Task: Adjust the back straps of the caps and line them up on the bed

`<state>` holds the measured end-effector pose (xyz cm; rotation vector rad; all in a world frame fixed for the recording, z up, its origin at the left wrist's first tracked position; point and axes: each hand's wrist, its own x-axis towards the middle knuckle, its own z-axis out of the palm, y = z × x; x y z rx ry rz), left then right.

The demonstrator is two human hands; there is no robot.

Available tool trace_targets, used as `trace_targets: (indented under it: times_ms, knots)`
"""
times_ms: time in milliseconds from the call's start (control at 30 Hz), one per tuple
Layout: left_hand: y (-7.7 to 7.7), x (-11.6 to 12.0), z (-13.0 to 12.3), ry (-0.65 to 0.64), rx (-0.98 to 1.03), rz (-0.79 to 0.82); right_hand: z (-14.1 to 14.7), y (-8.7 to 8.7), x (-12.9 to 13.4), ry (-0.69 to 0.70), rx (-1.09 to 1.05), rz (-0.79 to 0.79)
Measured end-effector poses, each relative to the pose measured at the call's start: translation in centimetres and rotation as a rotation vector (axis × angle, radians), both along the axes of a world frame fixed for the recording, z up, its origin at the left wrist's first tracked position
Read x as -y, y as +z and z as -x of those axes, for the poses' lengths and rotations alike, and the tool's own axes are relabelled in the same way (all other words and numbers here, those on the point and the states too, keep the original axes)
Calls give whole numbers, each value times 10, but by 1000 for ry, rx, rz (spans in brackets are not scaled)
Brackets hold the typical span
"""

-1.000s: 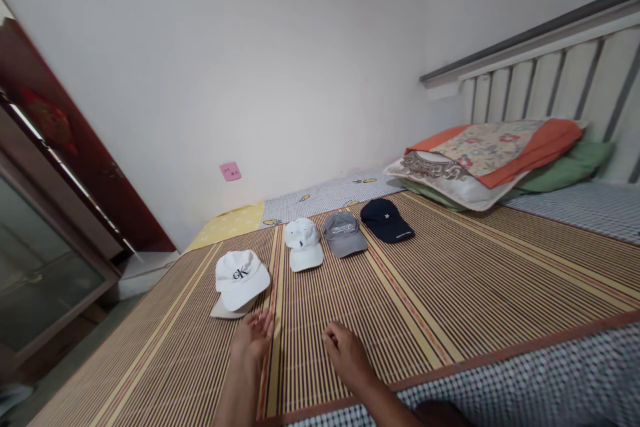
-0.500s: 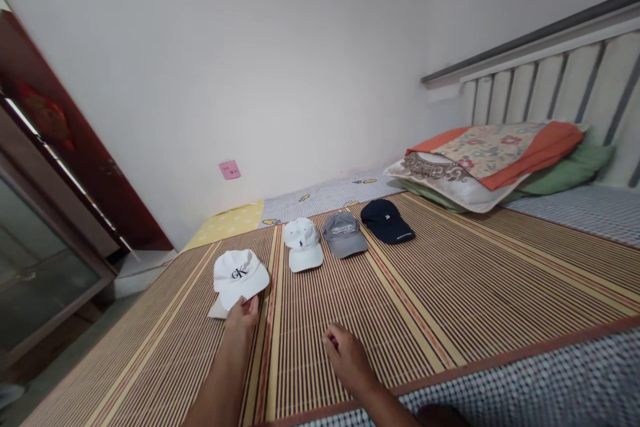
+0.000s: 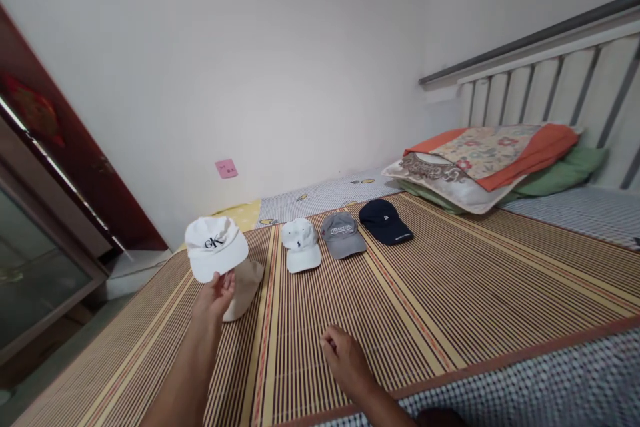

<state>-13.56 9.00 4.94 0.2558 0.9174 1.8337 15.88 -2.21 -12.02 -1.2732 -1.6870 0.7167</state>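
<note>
My left hand grips the brim of a white baseball cap with black letters, raised above the mat. Behind and below it a beige cap lies on the mat, partly hidden by my hand and the raised cap. My right hand rests near the front of the mat, fingers curled with nothing visible in them. To the right of the beige cap lie a white cap with a small dark emblem, a grey cap and a black cap, side by side.
A striped bamboo mat covers the bed. Pillows and a green cloth lie at the right, by the slatted headboard. The white wall bounds the far side, and a dark red door stands at the left.
My left hand has lifted the lettered white cap up and to the left, uncovering the beige cap that was mostly beneath it. My right hand has stayed about where it was.
</note>
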Motion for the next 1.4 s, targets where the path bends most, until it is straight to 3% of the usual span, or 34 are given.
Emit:
trace_targets:
  times_ms: [133,233,333,433,533,667,800,1167,1400]
  knots:
    - [32,35,-16,-21,-14,-128,0,-1,1,8,-25,7]
    - [37,64,-39,-45,-16,-182,0,-2,3,15,-66,13]
    - [21,88,-72,-101,0,-164,-1,-4,1,18,-144,36]
    - [-9,103,-112,-168,30,-138,-4,-8,-7,20,-282,111]
    - [-37,110,-147,-220,73,-109,-9,-11,-17,23,-462,203]
    - [-58,115,-176,-258,116,-75,-13,-11,-24,33,-659,277]
    - [-69,115,-184,-265,127,-54,-12,-10,-27,31,-806,331]
    - [-107,114,-177,-281,62,-77,-18,-5,-24,34,-1112,439]
    - [-123,119,-179,-386,25,-97,-25,16,-22,152,-1327,522]
